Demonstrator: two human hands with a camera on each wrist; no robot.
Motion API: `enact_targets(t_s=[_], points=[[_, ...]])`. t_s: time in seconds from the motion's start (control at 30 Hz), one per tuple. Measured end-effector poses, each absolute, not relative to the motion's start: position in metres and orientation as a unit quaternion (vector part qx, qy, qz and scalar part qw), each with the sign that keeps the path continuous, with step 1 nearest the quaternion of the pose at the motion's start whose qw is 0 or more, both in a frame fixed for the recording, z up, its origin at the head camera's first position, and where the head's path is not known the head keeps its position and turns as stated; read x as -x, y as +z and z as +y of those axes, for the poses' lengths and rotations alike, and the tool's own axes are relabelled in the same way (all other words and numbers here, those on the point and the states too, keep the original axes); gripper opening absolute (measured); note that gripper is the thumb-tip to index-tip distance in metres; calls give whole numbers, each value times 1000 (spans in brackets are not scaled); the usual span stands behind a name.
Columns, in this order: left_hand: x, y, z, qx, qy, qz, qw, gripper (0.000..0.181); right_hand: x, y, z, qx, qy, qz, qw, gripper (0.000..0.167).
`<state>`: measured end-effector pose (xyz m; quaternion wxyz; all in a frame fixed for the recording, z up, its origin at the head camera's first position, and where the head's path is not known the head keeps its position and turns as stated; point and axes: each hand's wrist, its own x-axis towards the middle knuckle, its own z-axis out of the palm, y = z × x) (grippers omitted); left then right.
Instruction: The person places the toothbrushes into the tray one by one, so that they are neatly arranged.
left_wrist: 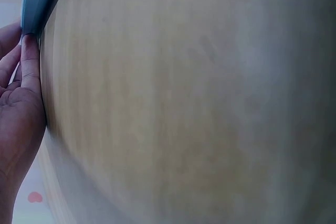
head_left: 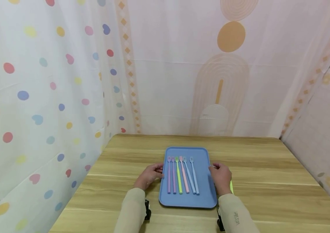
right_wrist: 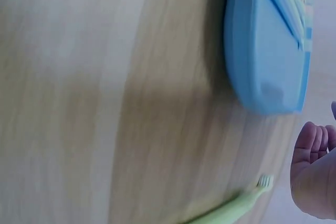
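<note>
A blue rectangular tray (head_left: 189, 201) lies on the wooden table, with several toothbrushes (head_left: 179, 174) side by side in it: purple, yellow-green, pink and light blue. My left hand (head_left: 149, 174) holds the tray's left rim, and in the left wrist view its fingers (left_wrist: 31, 59) touch the blue edge. At the right rim, my right hand (head_left: 221, 176) grips the side with curled fingers; the right wrist view hides the exact contact. A green toothbrush (right_wrist: 231, 211) lies on the table outside the tray, mostly covered by my right wrist in the head view.
The wooden table (head_left: 269, 174) extends to both sides of the tray and behind it. Patterned curtains (head_left: 167, 64) hang behind the table, with a dotted one (head_left: 51, 129) on the left and another (head_left: 327, 129) along the right.
</note>
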<state>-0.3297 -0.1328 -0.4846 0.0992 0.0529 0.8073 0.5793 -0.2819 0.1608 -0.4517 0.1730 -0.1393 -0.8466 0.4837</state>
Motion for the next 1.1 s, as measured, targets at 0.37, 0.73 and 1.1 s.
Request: enact_targets(t_s=[0.37,0.73,1.1], points=[[331,-486,-133,-48,588,801,96,55,263,-454,198,198,489,-827,192,34],[333,-487,-133,-47,588,801,101,56,244,-468,203,268,475,-823,161,39],[333,-488,-133,-50,587,802,102,56,239,-475,200,264,436,-844,165,36]])
